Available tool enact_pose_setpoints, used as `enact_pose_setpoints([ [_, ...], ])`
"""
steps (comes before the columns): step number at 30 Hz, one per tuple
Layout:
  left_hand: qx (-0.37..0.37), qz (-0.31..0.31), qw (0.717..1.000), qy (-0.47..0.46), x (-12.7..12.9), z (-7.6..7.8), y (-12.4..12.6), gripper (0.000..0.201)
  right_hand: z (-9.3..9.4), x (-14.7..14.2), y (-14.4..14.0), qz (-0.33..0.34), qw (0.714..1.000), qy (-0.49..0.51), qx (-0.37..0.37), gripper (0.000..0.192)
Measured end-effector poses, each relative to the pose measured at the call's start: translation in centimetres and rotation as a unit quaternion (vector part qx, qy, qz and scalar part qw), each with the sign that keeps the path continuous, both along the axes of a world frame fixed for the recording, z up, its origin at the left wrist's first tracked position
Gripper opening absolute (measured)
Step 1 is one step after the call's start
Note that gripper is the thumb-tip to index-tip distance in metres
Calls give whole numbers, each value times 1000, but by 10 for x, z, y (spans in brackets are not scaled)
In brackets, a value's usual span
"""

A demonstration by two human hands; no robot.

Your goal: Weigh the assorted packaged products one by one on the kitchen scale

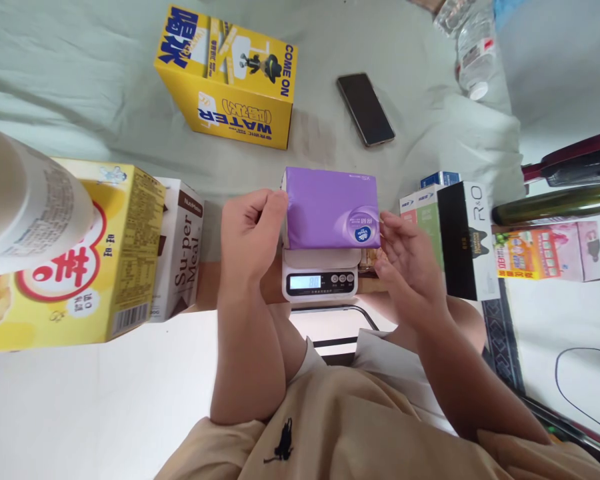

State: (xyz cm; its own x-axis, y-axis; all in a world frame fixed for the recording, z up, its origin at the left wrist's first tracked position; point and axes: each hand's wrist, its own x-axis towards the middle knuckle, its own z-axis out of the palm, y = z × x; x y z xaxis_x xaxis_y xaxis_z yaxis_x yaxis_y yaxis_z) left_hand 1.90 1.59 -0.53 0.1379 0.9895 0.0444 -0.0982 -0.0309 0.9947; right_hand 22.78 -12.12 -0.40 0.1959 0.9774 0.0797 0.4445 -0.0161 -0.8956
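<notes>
The purple pack is set on the white scale. Its left edge is pinched in the grip of the left hand. The grip of the right hand is spread apart by the right edge; whether that is touched cannot be told

On the pale green cloth, a yellow WATER box sits at eleven o'clock, a dark-screened phone lies at one, and a clear plastic bottle at two. A black-and-white box stands at three o'clock; at nine are a Su-per Meal box, a yellow carton and a white container.
</notes>
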Motion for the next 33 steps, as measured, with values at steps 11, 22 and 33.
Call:
enact_pose_setpoints([
  [11, -33, 28, 999, 27, 0, -10, 8, 35, 3, -5, 11, 0, 998, 5, -64, 72],
  [22, 52, 33, 994, -90, -11, -24, 11, 45, 17, -36, 22, 24, 1000, -1, -5, 82],
  [33, 76, -167, 972, -148, -13, -1, 6, 45, 41, -22, -4, -38, 998, 17, 45, 63],
])
